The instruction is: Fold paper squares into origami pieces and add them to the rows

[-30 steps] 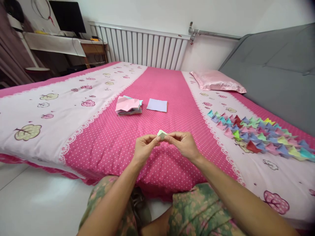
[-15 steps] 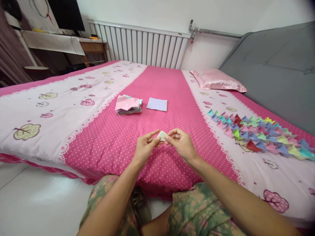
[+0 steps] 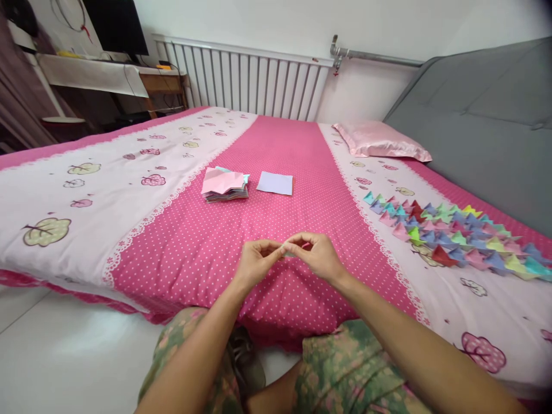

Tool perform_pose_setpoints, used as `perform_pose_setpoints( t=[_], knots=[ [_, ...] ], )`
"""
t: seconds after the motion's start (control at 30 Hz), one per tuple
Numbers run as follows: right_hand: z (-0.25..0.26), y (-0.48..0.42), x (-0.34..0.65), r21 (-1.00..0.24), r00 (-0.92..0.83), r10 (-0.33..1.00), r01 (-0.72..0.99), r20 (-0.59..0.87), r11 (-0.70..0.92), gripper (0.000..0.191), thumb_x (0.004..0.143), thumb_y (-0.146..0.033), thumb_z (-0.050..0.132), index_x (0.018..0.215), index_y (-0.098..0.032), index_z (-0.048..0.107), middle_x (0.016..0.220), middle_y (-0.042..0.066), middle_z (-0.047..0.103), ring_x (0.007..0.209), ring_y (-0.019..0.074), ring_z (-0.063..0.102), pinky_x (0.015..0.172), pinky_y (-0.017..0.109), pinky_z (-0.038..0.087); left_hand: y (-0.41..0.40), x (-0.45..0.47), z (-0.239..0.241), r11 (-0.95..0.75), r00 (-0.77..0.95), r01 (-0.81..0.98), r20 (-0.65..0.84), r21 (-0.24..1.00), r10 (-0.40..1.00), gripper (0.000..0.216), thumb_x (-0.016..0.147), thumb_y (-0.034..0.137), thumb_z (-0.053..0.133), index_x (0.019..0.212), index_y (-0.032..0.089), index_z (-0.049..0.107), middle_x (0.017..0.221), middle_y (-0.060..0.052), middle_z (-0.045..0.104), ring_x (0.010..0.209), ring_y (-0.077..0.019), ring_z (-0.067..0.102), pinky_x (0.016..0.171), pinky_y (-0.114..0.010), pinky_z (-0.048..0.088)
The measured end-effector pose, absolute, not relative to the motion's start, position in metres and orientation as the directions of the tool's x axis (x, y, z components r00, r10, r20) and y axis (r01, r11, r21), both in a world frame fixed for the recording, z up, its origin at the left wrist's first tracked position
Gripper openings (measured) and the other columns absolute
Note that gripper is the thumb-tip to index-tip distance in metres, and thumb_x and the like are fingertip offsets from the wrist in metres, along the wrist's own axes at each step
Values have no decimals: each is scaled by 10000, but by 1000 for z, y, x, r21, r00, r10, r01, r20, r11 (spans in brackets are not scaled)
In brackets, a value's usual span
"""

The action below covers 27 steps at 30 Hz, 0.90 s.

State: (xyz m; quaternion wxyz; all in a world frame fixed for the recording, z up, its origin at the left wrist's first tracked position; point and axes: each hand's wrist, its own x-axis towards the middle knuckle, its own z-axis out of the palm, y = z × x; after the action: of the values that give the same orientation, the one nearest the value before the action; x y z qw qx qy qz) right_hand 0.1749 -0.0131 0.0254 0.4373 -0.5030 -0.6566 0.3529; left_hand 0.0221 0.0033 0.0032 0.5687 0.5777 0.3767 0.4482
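Left hand and right hand meet, fingertips pinching small pale folded paper; tight grip seemingly flattens crease above bed.

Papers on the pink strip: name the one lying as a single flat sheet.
The lavender sheet, right of the pink-topped stack, which is thick with many layers.

White wall, ribbed radiator, pink bed, grey headboard, pale floor
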Motion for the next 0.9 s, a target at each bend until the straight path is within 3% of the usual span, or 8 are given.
perform_pose_setpoints(
  t=[0.13, 0.37, 0.57, 0.9],
  knots=[
    [25, -11, 175, -930, -76, 976, 298, 202, 216, 156, 706, -317, 601, 698, -170, 655, 656, 20, 638, 586, 118, 542, 564, 244, 418, 2, 24, 4, -20, 291, -131, 57, 991, 955, 221, 614, 335, 692, 689, 130, 659, 653, -47, 676, 574, -125, 604, 580, -226, 473],
    [27, -11, 172, -1000, 41, 999, -3, -30, -30, 214, 626, -349, 669, 685, -151, 617, 475, -42, 517, 425, 64, 427, 427, 201, 322, -2, 31, 5, 103, 287, -198, -43, 975, 957, 285, 567, 325, 726, 734, 112, 640, 653, -58, 678, 569, -132, 611, 554, -223, 466],
    [26, -13, 172, -990, 33, 996, -115, -88, -83, 235, 627, -337, 686, 695, -141, 577, 555, -11, 592, 491, 66, 529, 503, 191, 419, -5, 35, 5, 157, 279, -253, -84, 955, 957, 270, 562, 318, 732, 672, 118, 587, 613, -36, 660, 537, -121, 608, 523, -210, 457],
    [30, -12, 170, -978, 23, 989, -155, -147, -142, 213, 649, -318, 673, 715, -162, 543, 619, 5, 632, 528, 78, 584, 515, 180, 448, -2, 31, 2, 136, 282, -214, -72, 967, 957, 303, 553, 330, 737, 722, 121, 598, 632, -45, 665, 562, -129, 610, 564, -231, 466]
  ],
)
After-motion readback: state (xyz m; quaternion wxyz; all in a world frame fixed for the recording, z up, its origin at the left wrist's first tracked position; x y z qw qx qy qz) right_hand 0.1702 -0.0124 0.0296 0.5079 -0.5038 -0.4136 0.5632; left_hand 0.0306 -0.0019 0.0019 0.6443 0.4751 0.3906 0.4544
